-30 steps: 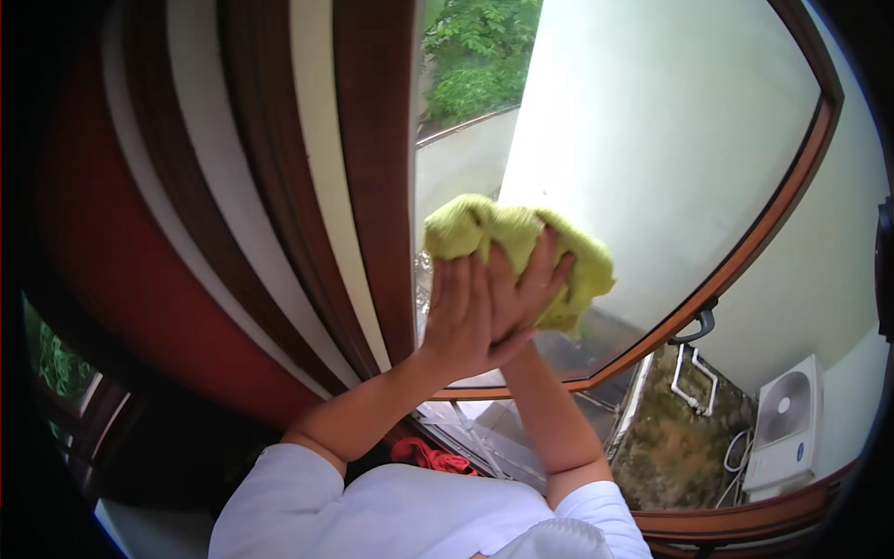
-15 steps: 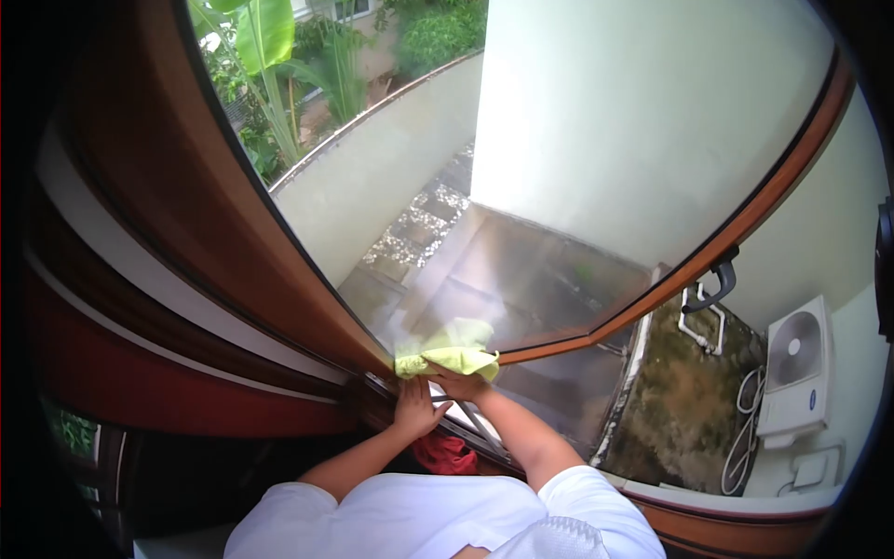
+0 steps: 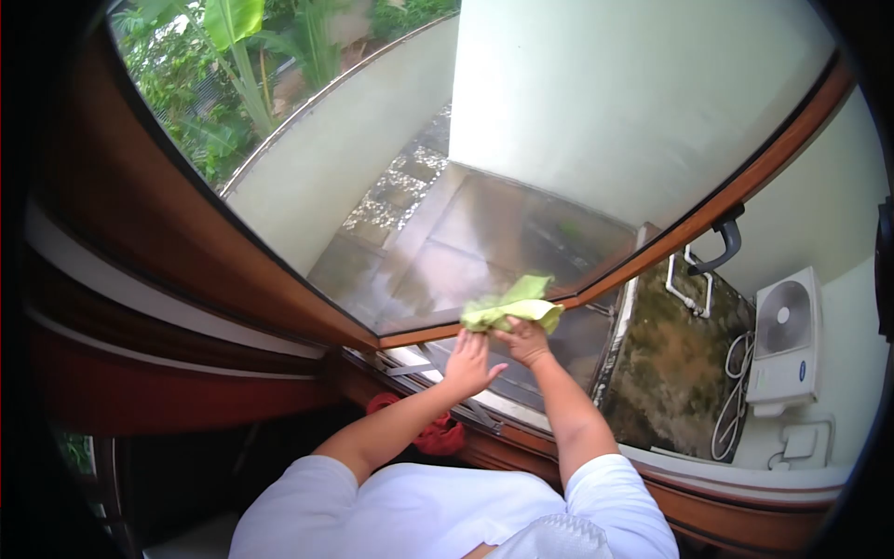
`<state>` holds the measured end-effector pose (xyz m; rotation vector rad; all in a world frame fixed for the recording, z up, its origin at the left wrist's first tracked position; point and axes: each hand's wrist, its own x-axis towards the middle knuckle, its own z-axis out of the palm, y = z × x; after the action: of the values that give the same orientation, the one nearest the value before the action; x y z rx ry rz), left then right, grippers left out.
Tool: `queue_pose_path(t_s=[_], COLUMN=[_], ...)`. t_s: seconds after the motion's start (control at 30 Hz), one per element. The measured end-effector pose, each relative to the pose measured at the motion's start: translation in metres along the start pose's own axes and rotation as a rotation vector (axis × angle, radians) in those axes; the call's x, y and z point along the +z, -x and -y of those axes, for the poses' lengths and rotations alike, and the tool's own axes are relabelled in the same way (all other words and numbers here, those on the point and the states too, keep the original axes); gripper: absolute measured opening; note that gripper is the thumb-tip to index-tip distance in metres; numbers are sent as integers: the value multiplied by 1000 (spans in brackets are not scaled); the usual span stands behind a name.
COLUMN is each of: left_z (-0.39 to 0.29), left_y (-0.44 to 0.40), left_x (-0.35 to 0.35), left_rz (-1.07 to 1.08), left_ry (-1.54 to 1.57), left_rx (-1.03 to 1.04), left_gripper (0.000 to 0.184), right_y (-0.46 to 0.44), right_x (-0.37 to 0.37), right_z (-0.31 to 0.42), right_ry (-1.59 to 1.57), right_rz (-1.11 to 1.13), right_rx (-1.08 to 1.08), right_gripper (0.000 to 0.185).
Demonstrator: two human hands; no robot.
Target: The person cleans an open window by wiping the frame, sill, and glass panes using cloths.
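A yellow-green cloth (image 3: 514, 306) lies bunched over the lower wooden rail of an open window sash (image 3: 596, 291), covering part of the glass (image 3: 391, 270). My right hand (image 3: 525, 343) grips its near side, fingers partly hidden by the folds. Just to the left, my left hand (image 3: 471, 366) is open, with fingers stretched out towards the rail at the cloth's left end and thumb spread. Whether those fingertips press on wood or cloth I cannot tell. Hazy reflections show on the lower part of the glass.
Below my forearms, a red cloth (image 3: 440, 435) sits on the sill beside a metal stay arm (image 3: 482, 415). A dark handle (image 3: 729, 244) sticks out from the sash's right side. Outside are an air-conditioner unit (image 3: 784, 340), white pipes (image 3: 684, 296) and a pale wall (image 3: 596, 102).
Both hands and the cloth have moved right along the lower rail, away from the sash's left corner. The camera view has shifted slightly, and more of the red cloth shows.
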<state>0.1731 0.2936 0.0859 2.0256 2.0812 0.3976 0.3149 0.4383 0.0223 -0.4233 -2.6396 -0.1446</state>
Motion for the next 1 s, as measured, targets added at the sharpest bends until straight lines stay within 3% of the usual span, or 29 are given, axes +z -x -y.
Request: queue_pose_path(t_s=[0.13, 0.27, 0.4, 0.5, 0.57, 0.8, 0.9, 1.0], left_z=[-43, -70, -56, -35, -13, 28, 25, 20], left_y=[-66, -103, -94, -66, -37, 67, 62, 43], left_x=[21, 36, 27, 1, 2, -48, -87, -133], left_rz=[67, 114, 151, 232, 157, -179, -372, -660], left_ry=[-73, -143, -275, -220, -142, 29, 119, 123], left_rx=[174, 259, 328, 245, 178, -143, -152, -26], left_gripper=[89, 89, 86, 85, 80, 82, 82, 87], right_y=[34, 43, 17, -4, -12, -95, -130, -193], right_x=[-20, -31, -22, -25, -6, -4, -29, -104], right_z=[-50, -70, -34, 8, 35, 130, 128, 124], right_ry=[245, 164, 110, 26, 158, -124, -119, -69], right_rz=[46, 101, -20, 98, -55, -453, -537, -683], right_rx=[286, 585, 882, 893, 656, 316, 169, 29], right_gripper=[28, 38, 38, 32, 30, 31, 31, 24])
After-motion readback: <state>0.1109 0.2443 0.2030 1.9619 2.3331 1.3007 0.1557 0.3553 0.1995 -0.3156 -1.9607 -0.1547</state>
